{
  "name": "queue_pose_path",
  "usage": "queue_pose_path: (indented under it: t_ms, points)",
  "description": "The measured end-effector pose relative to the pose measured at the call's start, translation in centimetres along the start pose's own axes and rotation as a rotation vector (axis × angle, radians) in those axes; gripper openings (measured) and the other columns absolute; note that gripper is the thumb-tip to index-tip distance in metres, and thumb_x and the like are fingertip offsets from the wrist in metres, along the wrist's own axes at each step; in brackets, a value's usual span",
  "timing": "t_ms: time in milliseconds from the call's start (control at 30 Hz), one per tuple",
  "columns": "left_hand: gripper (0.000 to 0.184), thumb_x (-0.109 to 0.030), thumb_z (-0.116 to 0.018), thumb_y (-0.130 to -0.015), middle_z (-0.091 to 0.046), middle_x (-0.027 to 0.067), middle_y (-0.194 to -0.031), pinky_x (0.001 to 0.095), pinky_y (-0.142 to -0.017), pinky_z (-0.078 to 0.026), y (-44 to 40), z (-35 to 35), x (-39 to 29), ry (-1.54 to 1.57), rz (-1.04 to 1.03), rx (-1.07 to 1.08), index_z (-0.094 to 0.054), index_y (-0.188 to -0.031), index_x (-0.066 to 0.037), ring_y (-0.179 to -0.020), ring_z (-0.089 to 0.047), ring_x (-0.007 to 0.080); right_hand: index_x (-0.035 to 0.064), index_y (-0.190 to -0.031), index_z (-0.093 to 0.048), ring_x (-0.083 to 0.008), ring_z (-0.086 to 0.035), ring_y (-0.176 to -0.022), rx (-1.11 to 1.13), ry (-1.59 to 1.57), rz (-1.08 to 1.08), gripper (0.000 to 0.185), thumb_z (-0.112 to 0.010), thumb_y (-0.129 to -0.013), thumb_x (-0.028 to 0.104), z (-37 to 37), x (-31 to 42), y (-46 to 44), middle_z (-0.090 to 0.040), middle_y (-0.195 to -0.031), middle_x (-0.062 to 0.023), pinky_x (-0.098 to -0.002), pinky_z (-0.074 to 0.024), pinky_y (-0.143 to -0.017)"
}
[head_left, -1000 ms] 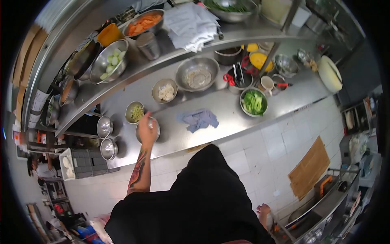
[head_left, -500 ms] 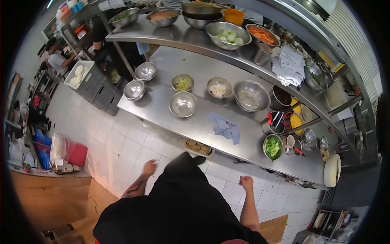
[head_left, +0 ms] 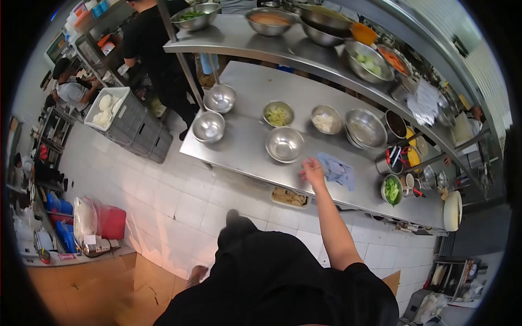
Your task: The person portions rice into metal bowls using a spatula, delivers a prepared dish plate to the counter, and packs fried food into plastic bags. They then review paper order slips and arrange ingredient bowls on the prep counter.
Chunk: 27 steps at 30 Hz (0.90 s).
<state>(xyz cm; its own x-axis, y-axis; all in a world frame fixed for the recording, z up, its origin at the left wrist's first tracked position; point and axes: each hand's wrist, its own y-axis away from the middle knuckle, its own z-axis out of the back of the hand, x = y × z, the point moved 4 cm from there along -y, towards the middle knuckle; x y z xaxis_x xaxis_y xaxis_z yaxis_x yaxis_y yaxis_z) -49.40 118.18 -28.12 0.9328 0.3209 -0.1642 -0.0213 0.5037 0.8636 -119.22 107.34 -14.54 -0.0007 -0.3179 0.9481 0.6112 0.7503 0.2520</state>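
My right hand [head_left: 312, 171] is stretched out over the front edge of the steel table, fingers apart and holding nothing visible. Just right of it lies a crumpled blue cloth [head_left: 338, 173]. To its upper left stands a bare metal bowl [head_left: 285, 145]. Behind are a bowl of chopped green pieces [head_left: 278, 115], a bowl of pale pieces [head_left: 325, 120] and a wider metal bowl [head_left: 366, 129]. My left hand [head_left: 199, 271] hangs low beside my body, blurred and partly covered, so its fingers cannot be made out.
A steel shelf [head_left: 255, 46] carrying several food bowls runs above the table [head_left: 244, 157]. Two metal bowls [head_left: 209, 127] sit at its left end. Leafy greens [head_left: 391, 190] fill a bowl at right. Stacked grey crates [head_left: 136, 127] and a person in black [head_left: 157, 49] are at left.
My right hand has risen from beside my body to the table, near the cloth. My left hand has dropped back toward my body. The view has shifted, and a person in black shows more fully.
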Motion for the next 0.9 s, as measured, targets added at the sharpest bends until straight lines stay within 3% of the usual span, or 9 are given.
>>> queue_pose_path:
  t_ms: [33,67,167,267,433,600,700,767,900]
  points:
    - [0.042,-0.042,-0.064,-0.091,-0.072,0.0172,-0.106,0.0427,-0.084,-0.055,-4.4,0.9,-0.9,-0.125,-0.300,-0.131,-0.071,-0.111,-0.006,-0.100,-0.069,0.0324,0.0031,-0.142,-0.043,-0.0181,-0.068,-0.074,-0.121,-0.016,-0.074,0.057,-0.065,-0.095,0.026,-0.5,0.5,-1.4,-0.064,-0.107,-0.0126,-0.0316,-0.0569,-0.059]
    - [0.045,-0.045,-0.066,-0.090,-0.070,0.0172,-0.114,0.0426,-0.094,-0.051,-8.1,2.5,-1.9,-0.191,-0.306,-0.068,-0.070,-0.114,-0.007,-0.111,-0.065,0.0342,0.0037,-0.147,-0.036,-0.0193,-0.068,-0.073,-0.243,-0.031,-0.158,0.065,-0.066,-0.094,0.027,-0.9,0.3,-2.0,-0.063,-0.107,-0.0134,-0.0335,-0.0576,-0.059]
    - [0.040,-0.036,-0.065,-0.093,-0.070,0.0184,-0.114,0.0409,-0.097,-0.050,-12.4,12.2,-6.6,0.180,-0.543,-0.356,-0.069,-0.117,-0.004,-0.112,-0.065,0.0346,0.0026,-0.148,-0.032,-0.0212,-0.068,-0.074,-0.269,-0.095,-0.209,0.070,-0.067,-0.093,0.027,-2.6,-0.3,-4.0,-0.062,-0.110,-0.0155,-0.0368,-0.0587,-0.059]
    - [0.033,-0.023,-0.064,-0.096,-0.072,0.0106,-0.105,0.0294,-0.079,-0.052,-14.3,22.3,-8.6,0.538,-0.638,-0.415,-0.067,-0.122,-0.003,-0.090,-0.065,0.0154,0.0005,-0.146,-0.033,-0.0219,-0.068,-0.077,-0.247,-0.109,-0.256,0.065,-0.064,-0.094,0.024,-5.2,0.3,-3.8,-0.062,-0.109,-0.0163,-0.0378,-0.0598,-0.059]
    - [0.033,-0.022,-0.063,-0.096,-0.071,0.0156,-0.109,0.0319,-0.087,-0.052,-18.0,32.0,-4.8,0.579,-0.540,-0.551,-0.067,-0.119,0.001,-0.101,-0.066,0.0211,-0.0008,-0.142,-0.037,-0.0222,-0.069,-0.078,-0.199,-0.279,-0.403,0.063,-0.065,-0.095,0.030,-10.5,1.3,-0.4,-0.064,-0.100,-0.0130,-0.0388,-0.0594,-0.060]
    - [0.030,-0.021,-0.061,-0.097,-0.071,0.0123,-0.104,0.0302,-0.077,-0.053,-20.7,29.8,-2.0,0.481,-0.518,-0.610,-0.066,-0.118,0.001,-0.089,-0.067,0.0183,-0.0012,-0.138,-0.047,-0.0171,-0.065,-0.074,-0.483,0.259,-0.049,0.064,-0.067,-0.093,0.039,-6.5,-5.0,-10.8,-0.067,-0.097,-0.0118,-0.0306,-0.0513,-0.055]
    - [0.026,-0.016,-0.060,-0.098,-0.071,0.0076,-0.101,0.0271,-0.069,-0.052,-18.5,26.4,-7.5,0.576,-0.627,-0.481,-0.066,-0.118,-0.001,-0.080,-0.067,0.0140,-0.0016,-0.135,-0.048,-0.0199,-0.067,-0.075,-0.495,0.061,-0.129,0.061,-0.068,-0.092,0.036,-7.2,1.8,-15.0,-0.067,-0.098,-0.0144,-0.0319,-0.0535,-0.057]
    - [0.025,-0.016,-0.060,-0.099,-0.072,0.0087,-0.103,0.0287,-0.074,-0.054,-15.8,23.9,-13.4,0.574,-0.758,-0.301,-0.067,-0.118,-0.002,-0.081,-0.068,0.0153,-0.0020,-0.134,-0.048,-0.0237,-0.069,-0.077,-0.442,-0.137,-0.206,0.056,-0.066,-0.093,0.030,-9.2,4.6,-17.3,-0.067,-0.099,-0.0168,-0.0341,-0.0573,-0.061]
    - [0.024,-0.014,-0.060,-0.098,-0.069,0.0123,-0.113,0.0324,-0.079,-0.057,-6.1,22.6,-26.2,0.267,-0.987,-0.139,-0.068,-0.119,-0.004,-0.093,-0.069,0.0211,-0.0035,-0.134,-0.048,-0.0284,-0.070,-0.091,-0.274,-0.508,-0.234,0.048,-0.062,-0.093,0.018,-12.0,6.7,-18.5,-0.066,-0.105,-0.0178,-0.0398,-0.0598,-0.077]
